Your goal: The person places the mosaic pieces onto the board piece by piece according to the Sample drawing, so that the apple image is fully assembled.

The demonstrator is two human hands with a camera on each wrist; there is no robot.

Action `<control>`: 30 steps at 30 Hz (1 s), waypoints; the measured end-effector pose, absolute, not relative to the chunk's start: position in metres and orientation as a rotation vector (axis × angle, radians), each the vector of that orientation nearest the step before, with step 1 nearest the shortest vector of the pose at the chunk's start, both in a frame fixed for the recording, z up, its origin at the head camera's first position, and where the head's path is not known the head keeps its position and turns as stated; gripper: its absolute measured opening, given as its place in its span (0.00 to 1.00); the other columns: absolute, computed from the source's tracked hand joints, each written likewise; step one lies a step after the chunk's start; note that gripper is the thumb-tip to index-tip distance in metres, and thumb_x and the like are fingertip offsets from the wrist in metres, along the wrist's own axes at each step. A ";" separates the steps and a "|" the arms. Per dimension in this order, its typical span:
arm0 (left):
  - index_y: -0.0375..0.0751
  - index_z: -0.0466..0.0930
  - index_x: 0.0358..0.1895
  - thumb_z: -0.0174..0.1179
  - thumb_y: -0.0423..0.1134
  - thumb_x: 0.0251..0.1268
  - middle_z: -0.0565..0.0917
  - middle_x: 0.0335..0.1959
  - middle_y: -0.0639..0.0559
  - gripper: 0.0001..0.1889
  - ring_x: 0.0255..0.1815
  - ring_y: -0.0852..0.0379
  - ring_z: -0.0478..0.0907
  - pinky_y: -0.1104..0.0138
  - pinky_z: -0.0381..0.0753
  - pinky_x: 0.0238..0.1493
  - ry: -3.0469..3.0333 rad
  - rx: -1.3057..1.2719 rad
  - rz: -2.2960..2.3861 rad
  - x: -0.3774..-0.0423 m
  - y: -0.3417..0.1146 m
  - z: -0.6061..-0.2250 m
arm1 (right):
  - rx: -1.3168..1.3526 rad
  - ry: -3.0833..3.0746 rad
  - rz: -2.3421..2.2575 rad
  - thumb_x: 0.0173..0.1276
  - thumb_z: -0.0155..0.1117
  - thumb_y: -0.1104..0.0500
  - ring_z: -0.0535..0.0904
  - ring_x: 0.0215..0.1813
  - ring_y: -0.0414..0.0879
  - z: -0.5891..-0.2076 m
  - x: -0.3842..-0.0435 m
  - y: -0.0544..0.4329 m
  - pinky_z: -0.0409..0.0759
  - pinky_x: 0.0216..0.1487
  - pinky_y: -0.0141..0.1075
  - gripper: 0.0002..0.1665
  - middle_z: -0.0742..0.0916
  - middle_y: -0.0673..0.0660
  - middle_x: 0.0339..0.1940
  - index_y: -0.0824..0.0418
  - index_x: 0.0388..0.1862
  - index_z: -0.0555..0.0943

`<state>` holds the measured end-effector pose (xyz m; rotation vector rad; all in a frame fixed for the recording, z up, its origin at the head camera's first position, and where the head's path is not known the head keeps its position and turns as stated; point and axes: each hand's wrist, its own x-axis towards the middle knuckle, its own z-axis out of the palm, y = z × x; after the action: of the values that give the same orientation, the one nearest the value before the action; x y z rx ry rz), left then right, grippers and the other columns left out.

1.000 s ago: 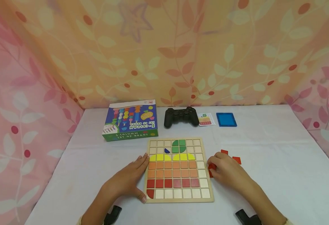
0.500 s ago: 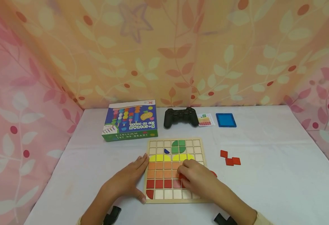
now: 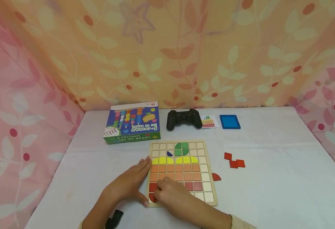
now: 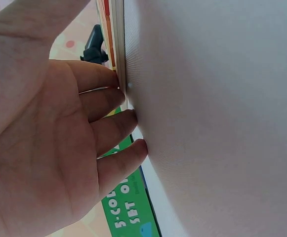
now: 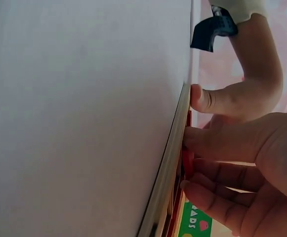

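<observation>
A wooden grid board [image 3: 204,168] lies flat on the white cloth, with rows of coloured tiles in its squares. My left hand [image 3: 127,183] rests against its left side; in the left wrist view the straight fingers [image 4: 121,126] touch the edge. My right hand [image 3: 173,197] is over the bottom row's left end, beside a red quarter-round tile [image 3: 152,198]. In the right wrist view, thumb and fingers pinch a red tile [image 5: 187,160] at the board's surface. The hand hides its full shape and several squares below.
Right of the board lie a loose red quarter-round tile [image 3: 216,177] and three red square tiles [image 3: 233,164]. Behind it stand a bead-set box [image 3: 133,124], a black game controller [image 3: 184,119], a pattern card [image 3: 209,121] and a blue tray [image 3: 229,115].
My right hand has moved left from the loose red tiles across the board to its lower left, carrying a red tile. The left hand has stayed at the board's edge.
</observation>
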<state>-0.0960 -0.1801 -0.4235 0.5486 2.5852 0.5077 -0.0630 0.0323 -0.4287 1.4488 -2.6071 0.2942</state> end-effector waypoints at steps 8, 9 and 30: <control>0.42 0.51 0.81 0.80 0.65 0.27 0.50 0.82 0.48 0.72 0.81 0.44 0.46 0.46 0.59 0.73 2.593 0.553 0.497 -0.097 -0.180 -0.424 | 1.434 -2.618 0.282 0.52 0.79 0.63 0.71 0.32 0.36 -0.429 -0.059 0.032 0.73 0.31 0.22 0.09 0.81 0.44 0.30 0.52 0.30 0.88; 0.42 0.51 0.81 0.80 0.65 0.27 0.50 0.82 0.48 0.72 0.81 0.44 0.46 0.46 0.59 0.73 2.594 0.554 0.496 -0.096 -0.180 -0.424 | 1.433 -2.627 0.306 0.52 0.78 0.64 0.72 0.32 0.36 -0.430 -0.059 0.032 0.73 0.31 0.22 0.09 0.81 0.44 0.30 0.51 0.29 0.88; 0.41 0.48 0.81 0.80 0.65 0.29 0.48 0.82 0.48 0.72 0.81 0.45 0.44 0.46 0.57 0.74 2.570 0.535 0.520 -0.096 -0.181 -0.423 | 1.245 -2.777 0.668 0.55 0.77 0.66 0.70 0.32 0.37 -0.419 -0.084 0.084 0.72 0.32 0.25 0.10 0.78 0.41 0.25 0.52 0.23 0.86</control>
<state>-0.0961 -0.1809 -0.4229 0.5352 2.5704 0.5201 -0.0840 0.0844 -0.4187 1.2453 -2.7769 0.6677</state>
